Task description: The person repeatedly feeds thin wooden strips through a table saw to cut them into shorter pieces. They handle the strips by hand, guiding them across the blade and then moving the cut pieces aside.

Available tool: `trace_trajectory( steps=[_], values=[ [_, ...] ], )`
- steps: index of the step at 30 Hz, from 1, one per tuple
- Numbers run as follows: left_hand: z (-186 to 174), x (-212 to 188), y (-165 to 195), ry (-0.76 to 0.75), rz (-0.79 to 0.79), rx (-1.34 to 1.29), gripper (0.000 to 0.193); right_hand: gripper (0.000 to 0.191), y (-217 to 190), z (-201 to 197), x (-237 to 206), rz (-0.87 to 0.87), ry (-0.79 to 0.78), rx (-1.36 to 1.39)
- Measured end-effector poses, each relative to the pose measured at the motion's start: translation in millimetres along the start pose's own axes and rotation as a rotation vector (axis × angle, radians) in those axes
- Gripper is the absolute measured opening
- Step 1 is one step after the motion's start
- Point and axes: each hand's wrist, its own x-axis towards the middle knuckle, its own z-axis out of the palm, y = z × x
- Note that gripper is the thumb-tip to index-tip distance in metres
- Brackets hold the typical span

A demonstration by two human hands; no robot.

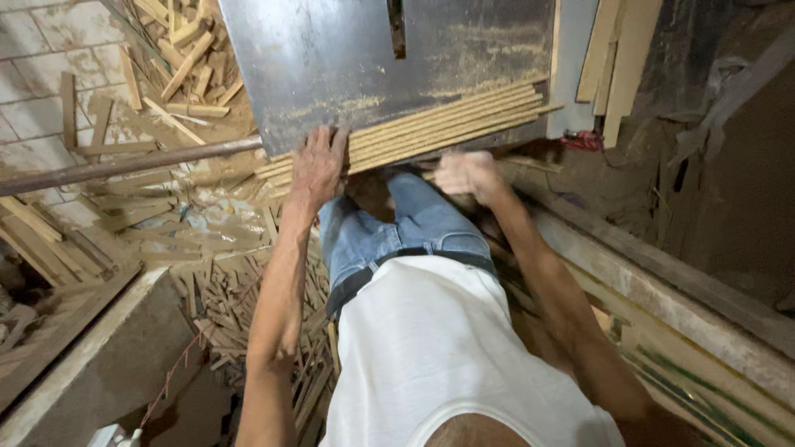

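**Inspector:** State of the work?

**Assistant:** A bundle of long, thin, pale wooden strips (pixel 431 128) lies flat along the near edge of the grey steel saw bench (pixel 331 58), well short of the dark blade slot (pixel 397 29). No strip sits at the slot; I judge this bundle as gathered but not yet fed.

**Inspector:** Hands?

**Assistant:** The left hand (pixel 316 170) rests palm-down on the bundle's near end, fingers spread. The right hand (pixel 465 174) is curled shut below the bench edge (what it grips, I cannot tell).

**Inspector:** Surroundings?

**Assistant:** Heaps of short wooden offcuts (pixel 248 306) on the floor, a rusty metal bar (pixel 124 165) to the left.
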Motion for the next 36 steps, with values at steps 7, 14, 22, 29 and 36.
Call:
trace_trajectory(
  steps=[7, 14, 22, 29, 36],
  values=[
    [-6.9, 24.2, -12.7, 0.161, 0.072, 0.202, 0.08, 0.088, -56.1, -3.3, -7.0, -0.87, 0.543, -1.768],
    [-37.2, 4.9, -41.3, 0.152, -0.211, 0.025, 0.086, 0.079, -46.5, -20.4, 75.4, -0.888, 0.401, -1.688],
    [-11.5, -16.9, -70.3, 0.655, -0.334, -0.858, 0.084, 0.085, -54.1, -25.6, 55.9, -0.988, 0.353, -1.636],
    [8.3, 5.0, -45.1, 0.554, -0.259, -0.915, 0.081, 0.09, -63.8, -76.1, 40.0, -0.989, 0.422, -1.728],
    [-21.9, -23.5, -64.2, 0.671, -0.476, -0.978, 0.079, 0.087, -46.4, -34.7, 81.5, -1.054, 0.31, -1.701]
  ],
)
